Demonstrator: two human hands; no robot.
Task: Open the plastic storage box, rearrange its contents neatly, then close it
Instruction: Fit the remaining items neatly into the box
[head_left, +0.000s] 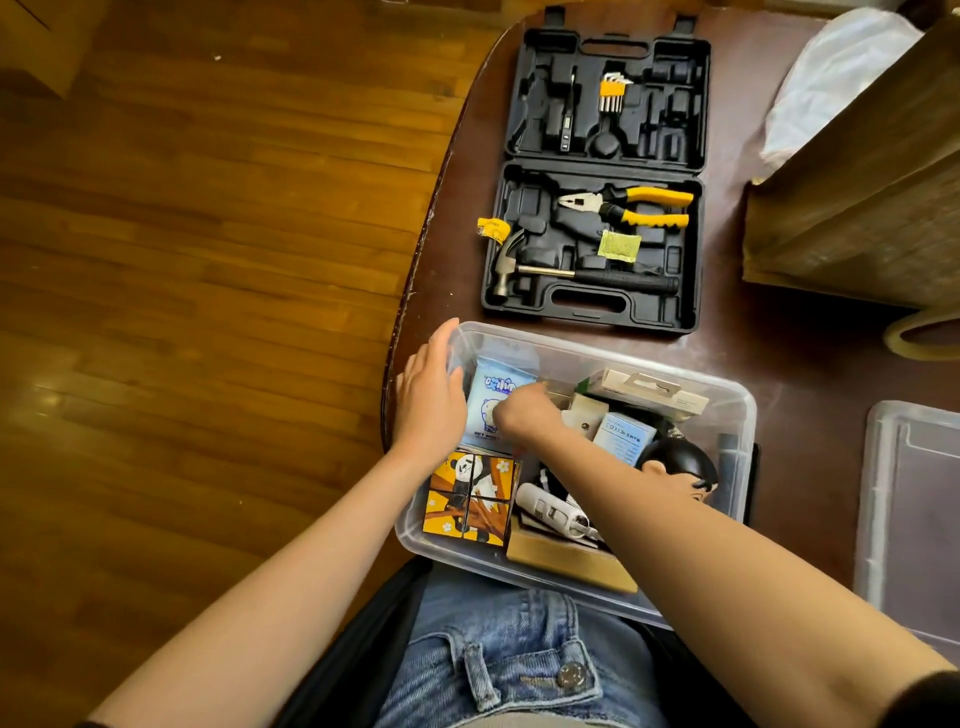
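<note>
— Where are you looking from?
— You have one view only, worn on your head, facing forward and steeply down, wide-angled so the edges bend.
— How near?
— Close: your own forearms run up from the bottom edge to the clear storage box (675, 364) at your lap (jeans show beneath it).
— And farther off?
— The bench (810, 358) fills the upper right with an open tool case (597, 176); wooden floor (182, 260) lies to your left.
</note>
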